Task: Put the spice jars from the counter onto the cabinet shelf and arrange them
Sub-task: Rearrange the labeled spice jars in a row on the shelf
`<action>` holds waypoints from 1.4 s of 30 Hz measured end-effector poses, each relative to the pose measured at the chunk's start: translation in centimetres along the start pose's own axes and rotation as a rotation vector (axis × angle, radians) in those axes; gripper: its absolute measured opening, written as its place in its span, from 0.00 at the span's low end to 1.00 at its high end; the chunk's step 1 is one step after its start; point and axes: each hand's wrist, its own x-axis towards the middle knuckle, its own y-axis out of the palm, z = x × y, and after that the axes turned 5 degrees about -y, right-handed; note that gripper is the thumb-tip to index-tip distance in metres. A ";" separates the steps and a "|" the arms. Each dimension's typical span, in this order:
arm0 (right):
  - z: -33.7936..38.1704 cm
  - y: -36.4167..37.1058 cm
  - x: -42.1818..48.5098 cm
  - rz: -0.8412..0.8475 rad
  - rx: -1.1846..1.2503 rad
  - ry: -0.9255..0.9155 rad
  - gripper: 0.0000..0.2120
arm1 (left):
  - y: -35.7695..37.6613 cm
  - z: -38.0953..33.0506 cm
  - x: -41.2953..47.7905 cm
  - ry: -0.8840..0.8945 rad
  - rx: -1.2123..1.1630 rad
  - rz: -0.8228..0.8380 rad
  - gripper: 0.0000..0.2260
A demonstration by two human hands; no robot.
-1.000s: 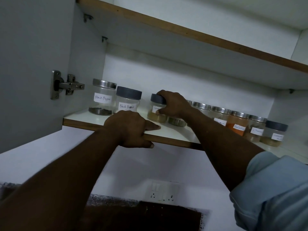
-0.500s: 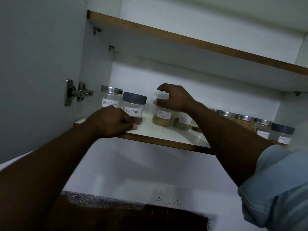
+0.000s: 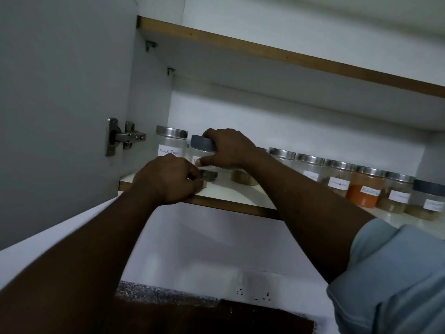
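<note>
Both arms reach up into the open cabinet, and the work is at the left end of the lower shelf (image 3: 240,201). The right hand (image 3: 228,149) is draped over the grey-lidded jar (image 3: 203,150), fingers curled across the top and far rim of its lid, thumb pressed against the near face of the glass just below the lid. So the jar sits inside that grasp, standing upright on the shelf. The left hand (image 3: 168,182) rests at the shelf's near edge, directly in front of the same jar. Its fingers are bent inward in a loose fist toward the jar's base, but I cannot tell whether they actually pinch anything or merely touch the glass.

Just to the left, nearly touching, stands a steel-lidded jar (image 3: 171,143) labelled Black Pepper, close to the cabinet's side wall and the door hinge (image 3: 122,139). To the right, partly hidden behind the right wrist, is a jar of tan powder (image 3: 242,177). Farther right a row of jars (image 3: 349,179) runs along the shelf, most steel-lidded, one holding orange powder (image 3: 363,192), and the last one at the far right capped in grey (image 3: 429,198). A light blue sleeve (image 3: 397,273) covers the right upper arm.
</note>
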 end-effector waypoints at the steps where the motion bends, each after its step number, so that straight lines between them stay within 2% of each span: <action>1: -0.4 0.2 -0.1 0.000 -0.002 0.009 0.34 | 0.0 0.0 0.0 0.003 0.005 -0.002 0.13; 15: -2.6 2.2 0.5 0.035 -0.053 0.117 0.30 | 0.4 0.6 0.3 0.022 0.002 -0.038 0.16; 21: -2.5 2.0 1.6 0.016 -0.143 0.075 0.32 | 0.3 1.0 0.4 0.033 0.009 -0.044 0.17; 28: -1.9 1.6 1.7 0.019 -0.178 0.070 0.39 | 0.0 1.2 -0.2 -0.016 -0.010 -0.006 0.14; 31: -1.4 0.1 0.8 -0.162 -0.080 0.074 0.39 | -0.4 1.3 -0.4 -0.103 -0.106 -0.134 0.15; 33: -0.9 -0.6 -0.1 -0.333 0.011 0.054 0.32 | -0.6 1.1 -0.5 -0.203 -0.108 -0.263 0.15; 35: 0.1 -0.6 -1.0 -0.419 0.094 0.037 0.26 | -0.6 0.5 -0.5 -0.317 -0.013 -0.309 0.15; 37: 1.4 -0.3 -1.3 -0.383 0.132 -0.016 0.24 | -0.3 -0.1 -0.7 -0.421 0.055 -0.317 0.16; 40: 2.8 0.3 -0.2 -0.305 0.157 -0.115 0.28 | 0.1 -0.8 -0.5 -0.520 0.084 -0.309 0.16; 42: 3.0 0.7 0.9 -0.306 0.215 -0.104 0.32 | 0.1 -1.2 0.0 -0.570 0.108 -0.297 0.16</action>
